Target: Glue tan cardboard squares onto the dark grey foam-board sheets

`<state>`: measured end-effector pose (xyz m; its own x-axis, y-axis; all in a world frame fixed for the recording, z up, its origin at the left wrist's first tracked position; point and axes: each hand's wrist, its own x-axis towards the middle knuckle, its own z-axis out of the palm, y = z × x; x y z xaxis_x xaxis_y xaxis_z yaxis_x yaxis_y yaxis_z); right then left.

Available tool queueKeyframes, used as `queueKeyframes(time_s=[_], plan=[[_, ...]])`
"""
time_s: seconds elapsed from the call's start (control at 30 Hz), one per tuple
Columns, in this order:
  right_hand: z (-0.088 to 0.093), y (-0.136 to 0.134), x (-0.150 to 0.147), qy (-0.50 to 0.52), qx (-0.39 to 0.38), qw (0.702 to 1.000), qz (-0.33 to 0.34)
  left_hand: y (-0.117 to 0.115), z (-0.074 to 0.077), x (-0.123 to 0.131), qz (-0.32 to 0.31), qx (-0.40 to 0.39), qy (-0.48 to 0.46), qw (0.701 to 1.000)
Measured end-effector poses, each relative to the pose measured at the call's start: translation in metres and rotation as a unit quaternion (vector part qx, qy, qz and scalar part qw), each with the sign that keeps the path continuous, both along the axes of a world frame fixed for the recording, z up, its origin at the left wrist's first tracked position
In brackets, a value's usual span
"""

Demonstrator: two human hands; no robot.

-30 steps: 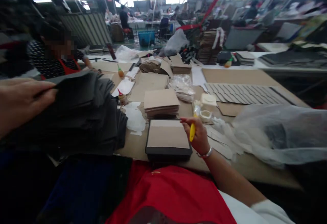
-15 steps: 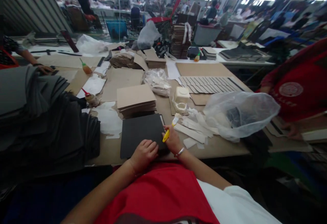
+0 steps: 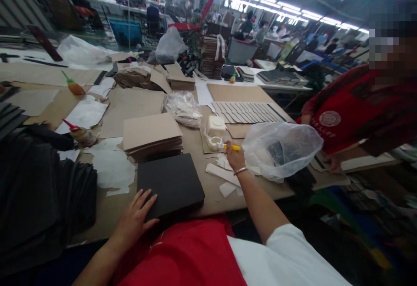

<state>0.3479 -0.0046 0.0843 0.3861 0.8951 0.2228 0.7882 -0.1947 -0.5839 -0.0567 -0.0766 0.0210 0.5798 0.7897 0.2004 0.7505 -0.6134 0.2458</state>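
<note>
A stack of black sheets (image 3: pixel 171 181) lies at the table's front edge. My left hand (image 3: pixel 135 216) rests with spread fingers on its near left corner. My right hand (image 3: pixel 235 157) is closed around the yellow handle of a brush (image 3: pixel 232 147), whose tip reaches the round opening of a cream plastic container (image 3: pixel 215 127). The bristles are hard to make out there. Just behind the black stack sits a stack of tan boards (image 3: pixel 153 134).
Dark padded pieces (image 3: pixel 48 190) are heaped at the left. A clear plastic bag (image 3: pixel 283 147) and white strips (image 3: pixel 223 173) lie at the right. Glue bottles (image 3: pixel 74 87) stand behind the heap. A person in a red apron (image 3: pixel 339 112) works at the far right.
My right hand has moved with the brush from the black stack's edge to the cream container. My left hand has shifted left and its fingers have spread. The view has turned right.
</note>
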Motion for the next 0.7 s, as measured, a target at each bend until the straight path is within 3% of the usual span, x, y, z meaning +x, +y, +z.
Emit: queueKeyframes(time_s=[0.1,0.2,0.3,0.53,0.7], plan=[[-0.007,0.043,0.031,0.040,-0.080,0.994,-0.064,0.001,0.001,0.000,0.011,-0.006,0.019,1.000],[-0.021,0.071,0.040,0.021,-0.106,0.992,-0.058,0.000,0.000,-0.001,0.032,-0.012,0.037,0.999],[-0.030,0.082,0.043,0.001,-0.132,0.991,-0.025,-0.001,0.002,-0.003,0.040,-0.012,0.017,0.999],[-0.022,0.065,0.055,-0.030,-0.156,0.980,0.121,0.009,0.031,-0.007,0.045,0.010,-0.101,0.994],[-0.014,0.043,0.058,-0.018,-0.129,0.981,0.142,0.022,0.048,0.002,0.038,0.029,-0.132,0.990]])
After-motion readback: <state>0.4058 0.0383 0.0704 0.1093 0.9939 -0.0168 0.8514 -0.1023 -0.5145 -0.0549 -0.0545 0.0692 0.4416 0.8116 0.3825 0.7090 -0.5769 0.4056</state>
